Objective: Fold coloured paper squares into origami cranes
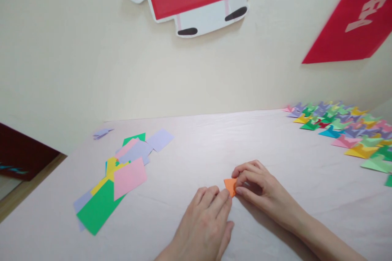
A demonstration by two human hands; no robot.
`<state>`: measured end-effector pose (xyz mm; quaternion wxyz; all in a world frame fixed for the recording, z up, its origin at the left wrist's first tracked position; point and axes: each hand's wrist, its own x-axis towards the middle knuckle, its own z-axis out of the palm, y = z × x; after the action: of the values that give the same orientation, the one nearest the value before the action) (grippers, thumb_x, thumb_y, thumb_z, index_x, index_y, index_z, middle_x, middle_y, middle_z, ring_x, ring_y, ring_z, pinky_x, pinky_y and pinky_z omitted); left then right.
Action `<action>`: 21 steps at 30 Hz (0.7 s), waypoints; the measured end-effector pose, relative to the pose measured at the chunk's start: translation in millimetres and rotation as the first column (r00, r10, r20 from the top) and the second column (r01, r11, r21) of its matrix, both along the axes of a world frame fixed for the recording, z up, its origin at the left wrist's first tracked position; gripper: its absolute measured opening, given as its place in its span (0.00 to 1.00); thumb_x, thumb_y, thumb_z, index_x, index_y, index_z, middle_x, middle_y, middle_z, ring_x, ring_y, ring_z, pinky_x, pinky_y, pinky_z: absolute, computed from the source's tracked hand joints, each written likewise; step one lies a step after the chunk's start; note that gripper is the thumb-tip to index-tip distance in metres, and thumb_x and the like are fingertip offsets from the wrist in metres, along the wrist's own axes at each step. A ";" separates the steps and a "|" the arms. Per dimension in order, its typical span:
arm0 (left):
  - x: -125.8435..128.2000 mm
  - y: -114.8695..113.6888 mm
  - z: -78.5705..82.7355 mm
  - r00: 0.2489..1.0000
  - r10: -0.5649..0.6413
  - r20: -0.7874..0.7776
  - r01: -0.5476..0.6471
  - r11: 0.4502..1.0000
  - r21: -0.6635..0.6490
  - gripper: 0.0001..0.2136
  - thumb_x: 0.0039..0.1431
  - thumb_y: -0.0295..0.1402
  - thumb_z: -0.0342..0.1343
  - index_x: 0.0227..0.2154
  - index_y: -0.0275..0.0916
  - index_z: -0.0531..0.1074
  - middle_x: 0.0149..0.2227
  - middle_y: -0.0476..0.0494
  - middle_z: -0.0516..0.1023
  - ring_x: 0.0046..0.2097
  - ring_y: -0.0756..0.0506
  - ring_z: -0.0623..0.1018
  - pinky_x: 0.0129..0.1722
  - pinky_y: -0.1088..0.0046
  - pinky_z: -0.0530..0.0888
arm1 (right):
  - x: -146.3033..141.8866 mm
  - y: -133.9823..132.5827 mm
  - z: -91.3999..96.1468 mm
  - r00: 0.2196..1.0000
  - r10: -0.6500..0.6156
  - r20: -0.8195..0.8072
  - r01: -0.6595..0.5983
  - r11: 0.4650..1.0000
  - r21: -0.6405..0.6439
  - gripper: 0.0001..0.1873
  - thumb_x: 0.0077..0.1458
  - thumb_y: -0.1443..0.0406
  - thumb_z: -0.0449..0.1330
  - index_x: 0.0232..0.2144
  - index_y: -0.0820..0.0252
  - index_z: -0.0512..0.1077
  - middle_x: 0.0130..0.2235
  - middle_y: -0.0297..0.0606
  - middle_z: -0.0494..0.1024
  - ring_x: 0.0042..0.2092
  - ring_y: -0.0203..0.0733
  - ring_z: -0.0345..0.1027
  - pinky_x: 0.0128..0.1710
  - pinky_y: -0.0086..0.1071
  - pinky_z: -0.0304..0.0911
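Note:
A small folded piece of orange paper [229, 186] sits on the pale table in front of me. My right hand [255, 183] is closed in a pinch on its right side, and the fingers hide part of it. My left hand [206, 216] lies palm down just left of and nearer than the paper. Its fingers are stretched forward, with the index fingertip touching the paper's near edge, while its thumb rests apart on the tabletop.
Loose coloured sheets lie at left, among them a green sheet [99, 210] and a pink sheet [130, 177]. Small folded lavender pieces [103, 133] are behind them. Rows of folded paper figures [361, 151] stand at right. A wall [196, 77] rises behind the table.

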<state>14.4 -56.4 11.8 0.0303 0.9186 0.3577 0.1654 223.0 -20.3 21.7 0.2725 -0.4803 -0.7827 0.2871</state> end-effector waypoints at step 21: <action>4.8 0.3 -5.3 0.998 0.005 -0.061 -0.001 0.998 0.068 0.16 0.65 0.33 0.50 0.53 0.34 0.68 0.49 0.43 0.75 0.49 0.42 0.70 0.49 0.65 0.66 | -4.1 4.2 -5.1 0.995 -0.050 0.082 0.050 0.999 -0.001 0.07 0.56 0.69 0.56 0.26 0.56 0.67 0.38 0.37 0.71 0.43 0.46 0.63 0.44 0.42 0.60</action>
<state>19.2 -56.1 6.5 -0.0122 0.9231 0.3541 0.1492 218.9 -16.1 16.6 0.2464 -0.5117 -0.7805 0.2614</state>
